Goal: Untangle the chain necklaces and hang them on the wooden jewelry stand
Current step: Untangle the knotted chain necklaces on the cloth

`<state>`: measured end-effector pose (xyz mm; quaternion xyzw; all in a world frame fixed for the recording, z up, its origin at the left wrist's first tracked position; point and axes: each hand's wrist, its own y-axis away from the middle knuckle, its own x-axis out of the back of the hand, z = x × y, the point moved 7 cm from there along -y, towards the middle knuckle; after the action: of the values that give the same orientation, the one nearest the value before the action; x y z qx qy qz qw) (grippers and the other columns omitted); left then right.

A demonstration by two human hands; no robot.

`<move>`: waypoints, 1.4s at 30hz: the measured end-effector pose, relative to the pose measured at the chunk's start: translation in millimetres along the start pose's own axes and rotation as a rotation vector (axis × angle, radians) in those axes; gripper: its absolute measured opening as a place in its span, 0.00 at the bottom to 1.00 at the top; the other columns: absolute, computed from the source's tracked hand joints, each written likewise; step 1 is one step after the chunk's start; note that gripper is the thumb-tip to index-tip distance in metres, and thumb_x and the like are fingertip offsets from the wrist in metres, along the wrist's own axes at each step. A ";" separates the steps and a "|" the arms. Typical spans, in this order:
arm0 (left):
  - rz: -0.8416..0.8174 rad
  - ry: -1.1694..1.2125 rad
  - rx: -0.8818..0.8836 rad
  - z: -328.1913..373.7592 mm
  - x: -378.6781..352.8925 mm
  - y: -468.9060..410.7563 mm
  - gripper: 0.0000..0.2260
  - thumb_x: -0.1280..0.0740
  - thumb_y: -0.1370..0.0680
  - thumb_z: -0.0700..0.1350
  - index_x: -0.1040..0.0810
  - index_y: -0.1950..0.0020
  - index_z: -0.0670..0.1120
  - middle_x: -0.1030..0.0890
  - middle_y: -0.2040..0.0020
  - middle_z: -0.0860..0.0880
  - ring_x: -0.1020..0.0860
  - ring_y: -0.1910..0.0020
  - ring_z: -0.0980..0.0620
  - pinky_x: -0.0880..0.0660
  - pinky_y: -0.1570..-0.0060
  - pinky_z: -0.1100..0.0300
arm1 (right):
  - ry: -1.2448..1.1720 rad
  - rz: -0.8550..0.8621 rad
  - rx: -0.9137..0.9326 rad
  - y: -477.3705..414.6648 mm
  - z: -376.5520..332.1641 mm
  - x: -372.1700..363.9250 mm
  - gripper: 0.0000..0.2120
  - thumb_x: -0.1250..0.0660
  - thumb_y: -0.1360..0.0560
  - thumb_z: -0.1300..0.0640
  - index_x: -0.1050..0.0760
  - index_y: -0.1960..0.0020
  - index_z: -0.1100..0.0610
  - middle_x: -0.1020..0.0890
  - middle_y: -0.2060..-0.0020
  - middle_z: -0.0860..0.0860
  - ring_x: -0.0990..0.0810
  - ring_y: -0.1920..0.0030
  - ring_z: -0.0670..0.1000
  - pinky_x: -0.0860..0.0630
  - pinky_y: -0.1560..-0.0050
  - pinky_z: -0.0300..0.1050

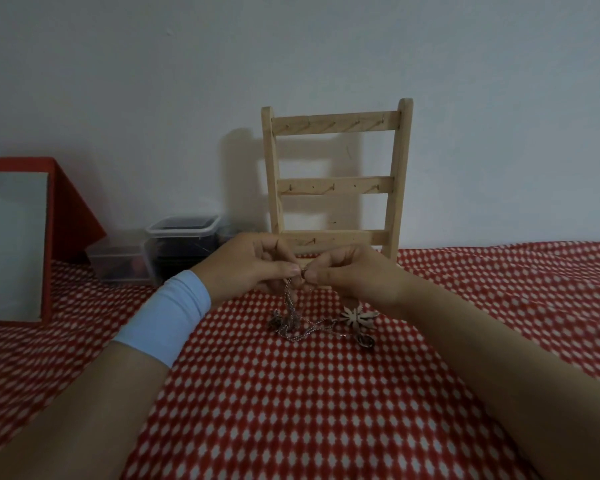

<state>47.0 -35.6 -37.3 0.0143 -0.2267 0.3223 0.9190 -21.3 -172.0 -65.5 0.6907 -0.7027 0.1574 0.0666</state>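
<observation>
Left hand (pixel 253 259) and right hand (pixel 347 268), fingers curled, both pinch the tangled chain necklaces (pixel 291 306).

Left wrist: snug pale blue band (pixel 167 317), smooth fabric, possibly a wristband rather than a cuff.
Left hand (pixel 253 261): bare.
Right hand (pixel 354 271): bare, forearm bare too.

A tabletop (pixel 499 306) under red cloth (pixel 291 393) dotted with white diamonds carries a pale wooden ladder-shaped jewelry stand (pixel 336 185) at twelve o'clock, a tangle of silver chain necklaces (pixel 302 323) with a pale flower pendant (pixel 358 317) at centre, clear plastic boxes (pixel 182 244) at ten, and a red box (pixel 66 209) at nine.
</observation>
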 end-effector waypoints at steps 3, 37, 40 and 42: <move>0.011 -0.116 0.024 -3.7 4.4 -1.0 0.02 0.31 0.23 0.38 0.20 0.55 0.44 0.16 0.61 0.43 0.17 0.62 0.49 0.22 0.61 0.61 | -0.054 -0.049 -0.018 1.1 -2.0 -2.9 0.14 0.35 0.18 0.57 0.18 0.60 0.55 0.24 0.73 0.46 0.38 0.73 0.48 0.40 0.69 0.45; 0.086 0.312 -0.131 38.7 15.3 10.9 0.12 0.42 0.19 0.34 0.21 0.45 0.45 0.19 0.39 0.42 0.35 0.80 0.57 0.22 0.71 0.58 | 0.309 -0.030 -0.233 -0.5 23.8 2.1 0.13 0.37 0.25 0.75 0.27 0.46 0.60 0.16 0.53 0.53 0.18 0.62 0.47 0.21 0.60 0.43; 0.203 0.363 -0.266 50.2 18.8 12.2 0.12 0.41 0.21 0.31 0.21 0.56 0.44 0.17 0.48 0.43 0.21 0.67 0.52 0.20 0.59 0.53 | 0.409 -0.056 -0.203 -2.3 22.4 -4.1 0.22 0.35 0.28 0.76 0.26 0.45 0.50 0.17 0.51 0.52 0.17 0.55 0.51 0.17 0.53 0.50; 0.186 0.451 -0.343 56.9 19.2 12.4 0.13 0.42 0.22 0.29 0.24 0.59 0.42 0.17 0.51 0.45 0.21 0.62 0.51 0.21 0.59 0.56 | 0.469 -0.096 -0.149 -3.7 19.4 -8.8 0.28 0.34 0.29 0.75 0.27 0.45 0.43 0.17 0.49 0.51 0.17 0.50 0.50 0.16 0.51 0.50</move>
<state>29.6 -24.3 20.5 -0.2341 -0.0682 0.3570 0.9017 -14.9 -169.7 -86.1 0.6612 -0.6440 0.2575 0.2860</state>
